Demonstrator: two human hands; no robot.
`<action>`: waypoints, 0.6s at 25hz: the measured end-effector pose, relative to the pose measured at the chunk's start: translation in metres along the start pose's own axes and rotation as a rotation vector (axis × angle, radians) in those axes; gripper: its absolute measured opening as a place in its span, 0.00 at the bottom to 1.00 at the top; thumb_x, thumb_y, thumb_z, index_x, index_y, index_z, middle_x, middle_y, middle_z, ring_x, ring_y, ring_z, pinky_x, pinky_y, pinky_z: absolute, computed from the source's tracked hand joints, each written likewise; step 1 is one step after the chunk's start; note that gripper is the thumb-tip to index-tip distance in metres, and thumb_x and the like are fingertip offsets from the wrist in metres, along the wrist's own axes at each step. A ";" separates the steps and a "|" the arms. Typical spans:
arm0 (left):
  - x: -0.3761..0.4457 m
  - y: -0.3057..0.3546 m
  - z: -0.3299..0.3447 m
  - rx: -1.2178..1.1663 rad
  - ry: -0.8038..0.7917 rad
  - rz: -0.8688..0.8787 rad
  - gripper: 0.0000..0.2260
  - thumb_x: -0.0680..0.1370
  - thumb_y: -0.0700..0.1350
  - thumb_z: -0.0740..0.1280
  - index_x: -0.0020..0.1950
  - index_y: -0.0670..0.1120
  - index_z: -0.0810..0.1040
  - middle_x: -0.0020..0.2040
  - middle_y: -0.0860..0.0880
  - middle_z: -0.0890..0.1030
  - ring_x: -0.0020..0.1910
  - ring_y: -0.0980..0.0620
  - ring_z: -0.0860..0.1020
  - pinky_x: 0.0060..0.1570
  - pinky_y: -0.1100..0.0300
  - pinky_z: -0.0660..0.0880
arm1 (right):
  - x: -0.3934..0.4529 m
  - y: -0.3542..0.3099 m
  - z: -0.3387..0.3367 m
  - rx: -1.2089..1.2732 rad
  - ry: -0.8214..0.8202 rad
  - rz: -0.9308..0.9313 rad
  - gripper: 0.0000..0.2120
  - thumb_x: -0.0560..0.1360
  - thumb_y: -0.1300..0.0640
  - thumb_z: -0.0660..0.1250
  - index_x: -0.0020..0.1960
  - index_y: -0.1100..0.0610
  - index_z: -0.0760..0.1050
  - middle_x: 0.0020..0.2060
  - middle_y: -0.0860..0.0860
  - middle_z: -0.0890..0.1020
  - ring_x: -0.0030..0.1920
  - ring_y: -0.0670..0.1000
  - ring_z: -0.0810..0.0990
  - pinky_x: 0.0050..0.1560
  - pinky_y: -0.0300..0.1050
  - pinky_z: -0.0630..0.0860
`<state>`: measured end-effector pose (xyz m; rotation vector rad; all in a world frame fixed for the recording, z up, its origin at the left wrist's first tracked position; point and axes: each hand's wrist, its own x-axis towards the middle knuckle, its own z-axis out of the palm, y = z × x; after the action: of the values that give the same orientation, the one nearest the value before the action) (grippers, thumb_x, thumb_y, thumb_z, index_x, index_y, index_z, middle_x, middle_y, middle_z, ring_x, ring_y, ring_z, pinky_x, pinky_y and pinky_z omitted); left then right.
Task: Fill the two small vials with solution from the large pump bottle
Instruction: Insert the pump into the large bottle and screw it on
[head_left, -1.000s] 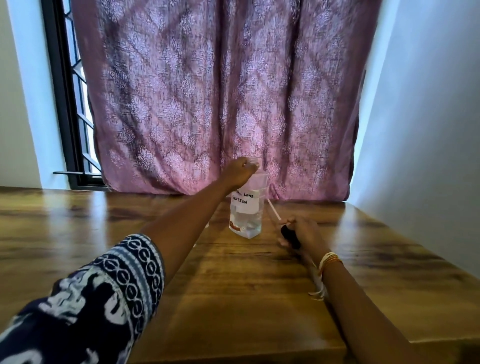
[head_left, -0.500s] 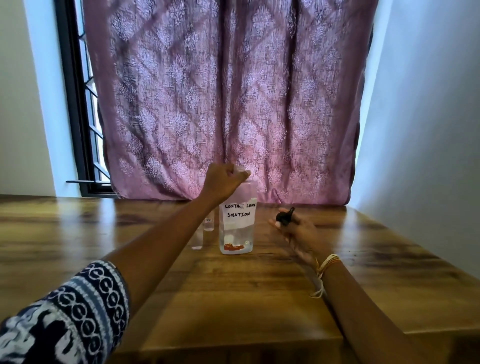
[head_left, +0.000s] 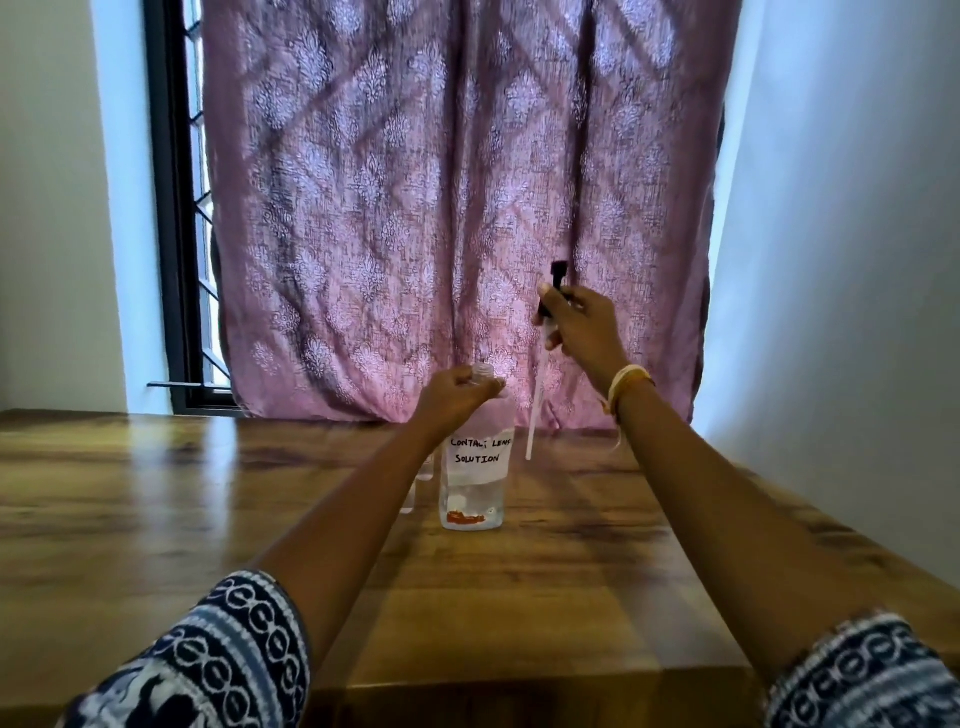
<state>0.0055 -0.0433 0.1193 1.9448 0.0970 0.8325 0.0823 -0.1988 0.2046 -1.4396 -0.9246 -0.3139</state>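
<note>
Raised since half a second ago, the right hand (head_left: 582, 325) is gripping the black pump (head_left: 553, 291), its tube hanging beside the bottle (head_left: 475, 486). One bottle is standing on the worktop (head_left: 156, 493), the left hand (head_left: 457, 395) clasping its neck; two vials (head_left: 415, 486) are sitting just left, partly hidden.

A white paper label (head_left: 477, 452) on the clear bottle (head_left: 471, 493) carries two handwritten lines in black capitals: "CONTACT LENS" above "SOLUTION". The last letter of the first line runs off the label's right edge. No other writing is legible.
</note>
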 end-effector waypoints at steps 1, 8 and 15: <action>0.001 0.000 0.000 -0.009 -0.008 -0.014 0.13 0.75 0.51 0.69 0.52 0.42 0.81 0.50 0.39 0.83 0.48 0.41 0.81 0.53 0.48 0.77 | 0.010 -0.010 0.000 0.013 0.002 -0.008 0.17 0.78 0.51 0.66 0.49 0.67 0.78 0.37 0.56 0.83 0.23 0.46 0.75 0.23 0.34 0.69; 0.005 0.000 0.001 0.028 -0.061 -0.029 0.09 0.78 0.48 0.65 0.47 0.42 0.78 0.42 0.43 0.79 0.38 0.48 0.76 0.43 0.57 0.73 | 0.061 -0.075 0.014 0.165 0.056 -0.043 0.15 0.78 0.50 0.66 0.37 0.59 0.74 0.24 0.51 0.79 0.34 0.54 0.81 0.23 0.38 0.68; 0.005 0.000 0.000 0.041 -0.067 -0.002 0.09 0.78 0.48 0.65 0.47 0.43 0.78 0.40 0.44 0.78 0.34 0.50 0.75 0.40 0.58 0.73 | 0.065 -0.088 0.030 0.175 0.125 -0.092 0.14 0.78 0.51 0.66 0.39 0.58 0.73 0.27 0.51 0.79 0.29 0.55 0.77 0.23 0.38 0.69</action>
<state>0.0094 -0.0416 0.1214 2.0091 0.0771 0.7684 0.0520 -0.1631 0.3082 -1.2059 -0.8948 -0.3778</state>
